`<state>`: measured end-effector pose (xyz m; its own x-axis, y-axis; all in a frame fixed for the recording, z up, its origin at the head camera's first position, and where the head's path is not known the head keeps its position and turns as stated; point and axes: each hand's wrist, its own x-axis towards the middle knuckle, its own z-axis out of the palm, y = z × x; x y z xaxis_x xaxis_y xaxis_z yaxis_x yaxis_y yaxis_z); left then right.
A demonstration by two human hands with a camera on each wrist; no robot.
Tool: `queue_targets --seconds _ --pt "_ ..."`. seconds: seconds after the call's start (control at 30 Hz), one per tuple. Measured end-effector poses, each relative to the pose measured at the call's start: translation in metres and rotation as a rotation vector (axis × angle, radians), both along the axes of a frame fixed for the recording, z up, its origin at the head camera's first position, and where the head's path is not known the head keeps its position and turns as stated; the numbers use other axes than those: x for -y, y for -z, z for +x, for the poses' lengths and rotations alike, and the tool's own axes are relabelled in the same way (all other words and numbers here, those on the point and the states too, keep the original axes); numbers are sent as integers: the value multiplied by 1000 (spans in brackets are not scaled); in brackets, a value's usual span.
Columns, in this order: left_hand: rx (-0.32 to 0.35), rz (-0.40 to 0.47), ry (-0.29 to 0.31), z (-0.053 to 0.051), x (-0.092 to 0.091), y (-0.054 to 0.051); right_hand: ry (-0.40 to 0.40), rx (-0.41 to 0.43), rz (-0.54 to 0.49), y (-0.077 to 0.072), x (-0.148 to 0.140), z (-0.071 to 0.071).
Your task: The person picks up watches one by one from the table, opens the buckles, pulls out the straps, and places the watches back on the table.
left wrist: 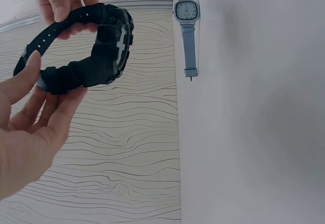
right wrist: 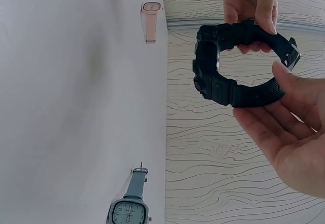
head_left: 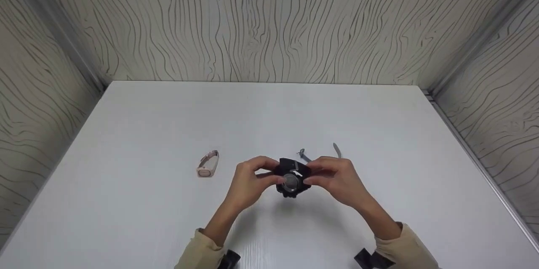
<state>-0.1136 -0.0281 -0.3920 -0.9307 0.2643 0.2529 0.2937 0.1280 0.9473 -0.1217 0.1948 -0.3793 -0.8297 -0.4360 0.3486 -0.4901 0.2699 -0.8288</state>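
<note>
A black watch [head_left: 289, 185] with a thick strap is held up between both hands above the white table, its strap bent round into a loop. The left hand [head_left: 249, 180] pinches one side of the strap between thumb and fingers, and the right hand [head_left: 340, 179] pinches the other side. In the left wrist view the black watch [left wrist: 104, 56] shows side-on, the left hand [left wrist: 35, 127] gripping the strap from below. The right wrist view shows the black watch [right wrist: 213, 66] with the right hand [right wrist: 289, 122] at its strap.
A pink watch [head_left: 205, 172] lies on the white table [head_left: 126, 134], left of the hands. A blue-grey watch [left wrist: 189, 41] lies behind the right hand, partly hidden in the head view. Wood-patterned panels [head_left: 252, 25] stand at the back and both sides.
</note>
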Motion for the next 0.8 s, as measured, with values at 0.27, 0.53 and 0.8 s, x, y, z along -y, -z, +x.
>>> queue_targets --seconds 0.27,0.53,0.8 --pt "8 28 -33 1 2 -1 55 6 -19 -2 3 1" --pt "50 26 -57 3 2 0 43 25 -45 0 2 1" --pt "64 27 -61 3 3 1 23 -10 -44 3 0 -1"
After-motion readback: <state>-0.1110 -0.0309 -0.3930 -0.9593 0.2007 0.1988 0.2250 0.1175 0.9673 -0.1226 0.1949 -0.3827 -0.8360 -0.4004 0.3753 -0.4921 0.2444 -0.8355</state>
